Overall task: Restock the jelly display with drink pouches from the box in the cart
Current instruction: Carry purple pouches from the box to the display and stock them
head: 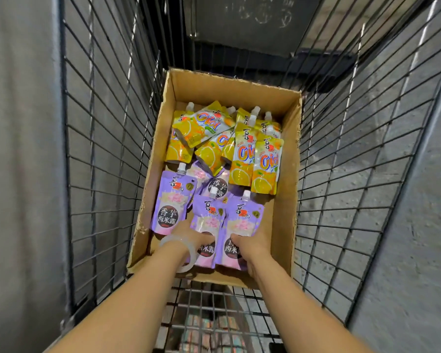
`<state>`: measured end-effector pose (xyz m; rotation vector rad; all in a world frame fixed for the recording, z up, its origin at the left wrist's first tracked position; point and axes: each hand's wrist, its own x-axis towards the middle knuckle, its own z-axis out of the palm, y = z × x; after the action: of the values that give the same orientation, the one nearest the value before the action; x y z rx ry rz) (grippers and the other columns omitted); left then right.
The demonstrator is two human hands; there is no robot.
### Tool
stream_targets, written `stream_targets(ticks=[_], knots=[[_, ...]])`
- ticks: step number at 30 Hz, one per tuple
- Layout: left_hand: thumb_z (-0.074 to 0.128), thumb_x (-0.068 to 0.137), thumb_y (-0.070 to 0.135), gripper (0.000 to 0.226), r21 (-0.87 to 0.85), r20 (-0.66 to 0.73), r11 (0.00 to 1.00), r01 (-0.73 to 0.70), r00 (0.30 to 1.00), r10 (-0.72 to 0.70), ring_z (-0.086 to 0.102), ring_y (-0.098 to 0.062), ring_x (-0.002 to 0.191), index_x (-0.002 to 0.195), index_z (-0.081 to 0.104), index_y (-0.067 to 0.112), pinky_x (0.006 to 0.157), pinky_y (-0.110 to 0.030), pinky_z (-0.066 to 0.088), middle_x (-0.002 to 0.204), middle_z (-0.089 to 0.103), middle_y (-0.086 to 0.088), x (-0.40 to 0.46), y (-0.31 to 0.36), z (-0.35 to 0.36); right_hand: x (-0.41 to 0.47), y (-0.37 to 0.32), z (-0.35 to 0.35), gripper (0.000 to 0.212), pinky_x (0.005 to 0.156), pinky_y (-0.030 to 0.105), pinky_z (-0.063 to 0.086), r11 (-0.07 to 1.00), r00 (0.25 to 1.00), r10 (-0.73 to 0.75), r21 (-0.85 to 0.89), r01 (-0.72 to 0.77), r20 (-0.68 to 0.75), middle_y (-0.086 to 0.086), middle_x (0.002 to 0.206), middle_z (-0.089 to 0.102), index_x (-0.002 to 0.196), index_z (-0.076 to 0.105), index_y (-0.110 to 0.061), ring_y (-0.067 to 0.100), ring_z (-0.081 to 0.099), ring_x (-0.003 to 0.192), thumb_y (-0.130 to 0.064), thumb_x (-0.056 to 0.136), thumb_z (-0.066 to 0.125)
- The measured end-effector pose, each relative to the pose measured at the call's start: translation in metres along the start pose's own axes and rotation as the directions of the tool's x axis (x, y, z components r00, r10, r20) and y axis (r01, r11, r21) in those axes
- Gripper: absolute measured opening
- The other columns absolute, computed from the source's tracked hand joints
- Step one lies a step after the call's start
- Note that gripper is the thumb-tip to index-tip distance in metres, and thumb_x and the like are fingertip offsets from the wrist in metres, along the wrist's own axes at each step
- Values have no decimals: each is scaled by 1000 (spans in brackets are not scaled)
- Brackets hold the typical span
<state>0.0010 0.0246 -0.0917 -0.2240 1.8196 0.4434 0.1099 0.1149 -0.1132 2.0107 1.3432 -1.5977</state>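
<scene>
An open cardboard box (287,174) sits in a wire cart (99,149). Several yellow orange-flavour drink pouches (264,164) fill its far half, and several purple pouches lie in the near half. My left hand (189,234), a pale bangle on its wrist, grips the lower part of the middle purple pouch (208,215). My right hand (248,247) grips the lower part of the right purple pouch (243,217). Another purple pouch (172,205) lies free at the left. The jelly display is out of view.
Dark wire mesh walls rise on both sides of the box and at the far end. A dark panel (252,24) stands beyond the cart. Grey floor shows through the mesh on the right. Some packaged goods (211,329) show below the cart's mesh bottom.
</scene>
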Motion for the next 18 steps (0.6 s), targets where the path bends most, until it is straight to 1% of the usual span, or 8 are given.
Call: stream_targets(ticks=[3,5,7,9,12,13,15,18], knots=[[67,86,14,68,-168,-23,978,-122,993,120,49,-22,116,144,32,7,83,-24,37,143,44,-11,-30,3,-16,-39,-22,-12,27,71,39,55,994,995,-82,79,78,49,10,98,67,101,56,-16,27,64,84,-4,79,66],[71,83,15,73,-269,-33,946,-180,983,178,47,-22,122,145,31,11,95,-30,42,146,40,-9,-56,10,-30,-62,-39,-23,24,57,27,48,981,981,-162,124,148,108,4,83,64,91,53,-20,20,59,69,2,83,60],[81,68,22,87,-312,-62,917,-248,969,240,52,-27,122,142,37,17,98,-40,46,146,42,-7,-84,19,-44,-83,-60,-35,26,54,22,46,960,953,-265,136,246,146,7,91,67,102,53,-15,22,62,72,2,83,60],[83,50,25,80,-382,-93,871,-310,950,298,63,-25,90,123,53,18,75,-37,53,128,57,-9,-103,25,-56,-103,-81,-47,29,51,20,47,928,914,-365,150,341,179,9,97,69,107,54,-11,25,65,77,3,83,62],[80,58,-5,46,-496,-172,747,-443,893,415,64,-15,62,88,55,19,61,-33,54,104,62,-14,-146,38,-73,-136,-116,-71,28,57,32,55,877,843,-475,207,433,253,3,84,67,104,55,-11,14,62,64,8,84,59],[75,65,-12,43,-523,-189,705,-479,872,452,64,-14,64,87,54,19,65,-35,54,99,63,-14,-162,43,-77,-148,-126,-79,28,58,36,56,864,813,-501,215,454,295,4,85,67,104,55,-13,15,62,64,8,85,58],[62,77,-19,38,-557,-220,638,-532,835,505,63,-20,76,93,53,15,77,-38,53,93,64,-11,-191,48,-81,-168,-141,-94,26,49,29,55,834,749,-552,233,500,367,6,88,68,104,57,-11,15,64,63,7,85,58],[56,81,-20,38,-596,-305,542,-592,791,530,60,-30,95,104,52,10,93,-52,48,99,63,-16,-229,47,-77,-193,-156,-115,33,73,47,56,785,655,-611,238,571,444,5,89,70,115,57,-2,18,66,69,8,83,59]])
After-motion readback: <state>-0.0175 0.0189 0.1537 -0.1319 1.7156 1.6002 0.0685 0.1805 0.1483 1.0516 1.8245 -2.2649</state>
